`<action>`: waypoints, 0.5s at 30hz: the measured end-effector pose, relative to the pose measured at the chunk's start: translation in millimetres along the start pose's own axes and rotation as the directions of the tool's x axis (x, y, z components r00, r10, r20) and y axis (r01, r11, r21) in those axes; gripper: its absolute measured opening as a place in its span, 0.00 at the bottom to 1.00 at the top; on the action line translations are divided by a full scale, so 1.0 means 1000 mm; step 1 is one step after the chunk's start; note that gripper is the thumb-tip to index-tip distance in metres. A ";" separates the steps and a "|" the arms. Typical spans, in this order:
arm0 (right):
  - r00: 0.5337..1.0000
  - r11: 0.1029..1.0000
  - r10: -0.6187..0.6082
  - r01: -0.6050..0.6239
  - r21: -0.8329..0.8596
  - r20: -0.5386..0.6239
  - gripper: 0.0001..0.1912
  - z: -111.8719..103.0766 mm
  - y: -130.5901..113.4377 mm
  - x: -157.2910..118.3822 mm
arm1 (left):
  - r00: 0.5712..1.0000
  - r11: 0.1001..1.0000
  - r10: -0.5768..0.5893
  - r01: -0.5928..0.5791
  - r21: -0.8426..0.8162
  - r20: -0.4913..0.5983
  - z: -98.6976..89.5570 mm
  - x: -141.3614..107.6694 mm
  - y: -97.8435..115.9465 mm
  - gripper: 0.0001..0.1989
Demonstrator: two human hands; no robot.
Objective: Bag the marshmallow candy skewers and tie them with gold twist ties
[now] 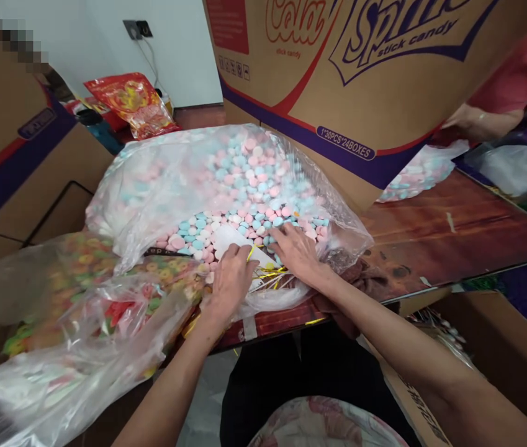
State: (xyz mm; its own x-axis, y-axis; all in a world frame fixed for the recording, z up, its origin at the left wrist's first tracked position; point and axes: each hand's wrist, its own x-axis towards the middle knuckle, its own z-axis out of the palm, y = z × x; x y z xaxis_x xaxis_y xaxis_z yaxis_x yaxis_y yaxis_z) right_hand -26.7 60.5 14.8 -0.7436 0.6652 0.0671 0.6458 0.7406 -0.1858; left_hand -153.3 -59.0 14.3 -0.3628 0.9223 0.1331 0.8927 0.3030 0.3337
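Pink, blue and white candies (249,177) fill a large clear plastic bag (170,161) lying on the table, its mouth toward me. My left hand (230,282) is closed at the near edge of the bag, and a thin yellow strip (252,252) shows at its fingertips. Just beyond it, a white flat piece (230,239) rests on the candies. Bent fingers of my right hand (297,251) touch the candies; whatever they grip is hidden. Between and below both hands lie white sticks with yellow ties (272,277).
A bag of colourful ring-shaped candies (151,323) lies at left. Large cardboard boxes (291,87) stand behind and at far left. A red packet (133,102) is at the back. An open carton (491,347) sits low at right. Another person's arm (486,121) shows at right.
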 end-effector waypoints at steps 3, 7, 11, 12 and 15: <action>0.996 0.996 0.058 -0.053 0.065 -0.071 0.16 0.000 0.004 -0.006 | 0.987 0.988 0.149 -0.146 -0.046 0.066 0.007 -0.007 0.000 0.09; 0.989 0.982 0.003 0.026 0.188 -0.151 0.12 -0.001 0.009 -0.022 | 0.926 0.928 0.363 -0.350 -0.125 0.106 0.008 -0.020 -0.003 0.12; 0.998 0.972 -0.040 0.048 0.231 -0.039 0.12 -0.003 -0.001 -0.020 | 0.909 0.903 0.409 -0.392 -0.174 0.078 0.005 -0.029 0.000 0.13; 0.999 0.974 -0.048 0.048 0.219 -0.007 0.13 -0.004 -0.005 -0.015 | 0.913 0.905 0.400 -0.381 -0.187 0.075 0.005 -0.030 0.002 0.13; 0.991 0.986 -0.055 0.035 0.166 0.121 0.12 -0.006 -0.021 0.002 | 0.925 0.922 0.370 -0.353 -0.161 0.091 0.006 -0.033 0.011 0.11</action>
State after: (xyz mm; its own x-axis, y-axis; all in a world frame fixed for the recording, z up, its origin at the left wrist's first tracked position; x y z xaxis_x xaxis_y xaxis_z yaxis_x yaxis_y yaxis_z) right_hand -40.2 46.9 24.9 -0.7937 0.6069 -0.0413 0.5817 0.7375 -0.3431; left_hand -130.3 -84.8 7.8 0.0193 0.9866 0.1618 0.9078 -0.0851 0.4107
